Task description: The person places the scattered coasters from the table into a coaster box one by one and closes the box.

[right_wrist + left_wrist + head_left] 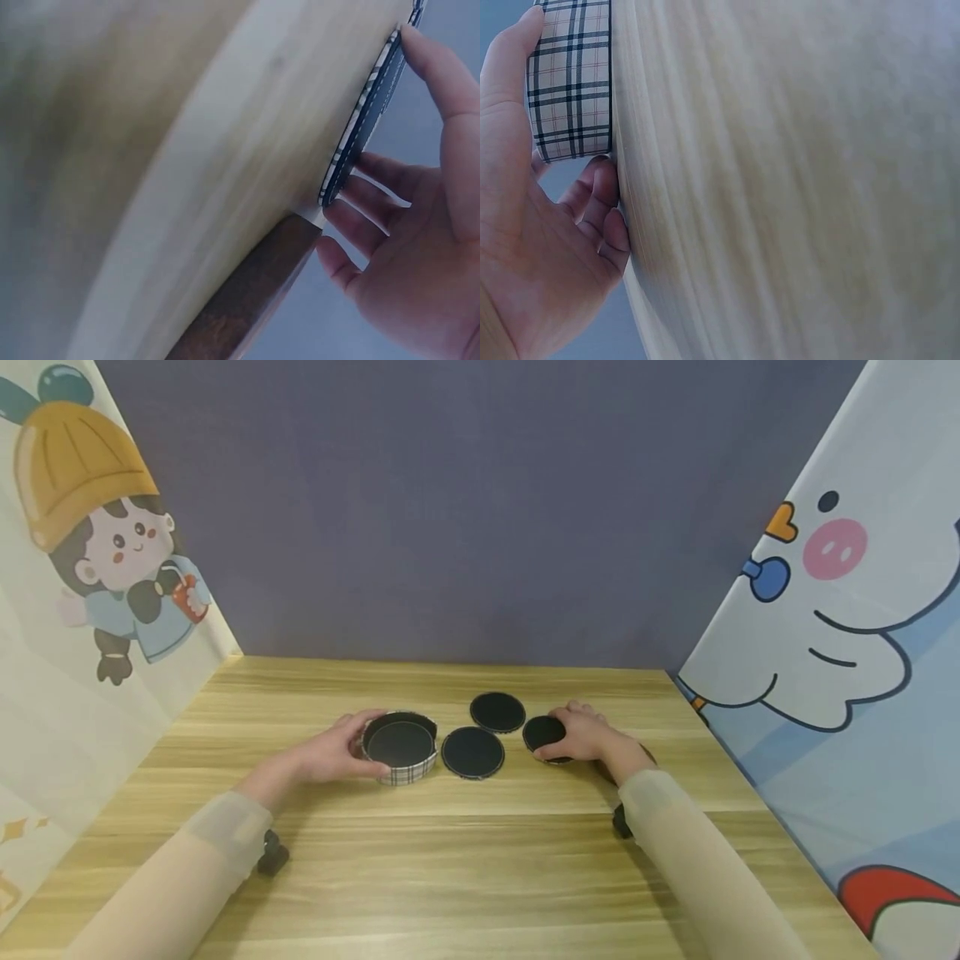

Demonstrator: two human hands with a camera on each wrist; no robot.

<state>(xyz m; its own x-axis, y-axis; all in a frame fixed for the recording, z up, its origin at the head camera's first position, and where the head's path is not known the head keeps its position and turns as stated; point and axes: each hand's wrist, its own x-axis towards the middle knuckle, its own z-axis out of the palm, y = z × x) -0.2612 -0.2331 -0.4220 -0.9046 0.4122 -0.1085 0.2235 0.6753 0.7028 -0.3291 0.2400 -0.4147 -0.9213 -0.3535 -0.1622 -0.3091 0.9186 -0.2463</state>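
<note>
My left hand [348, 750] grips a round, open-topped coaster holder [401, 774] by its left side, thumb at the front. In the left wrist view the holder's wall [574, 82] shows a beige, black and red plaid. Its inside is black, with a round black surface in it. On the right, my right hand [585, 735] holds a round black coaster [542, 733] by its edge, between thumb and fingers. This coaster's pale patterned rim [360, 112] lies at the tabletop in the right wrist view. Between the hands are two more black coasters, one nearer [473, 752] and one farther [497, 712].
A dark brown object [247, 292] sits on the wooden table [450, 877], partly hidden under my right wrist in the head view. A grey-purple panel [450, 510] stands behind the table. Cartoon-printed panels flank both sides.
</note>
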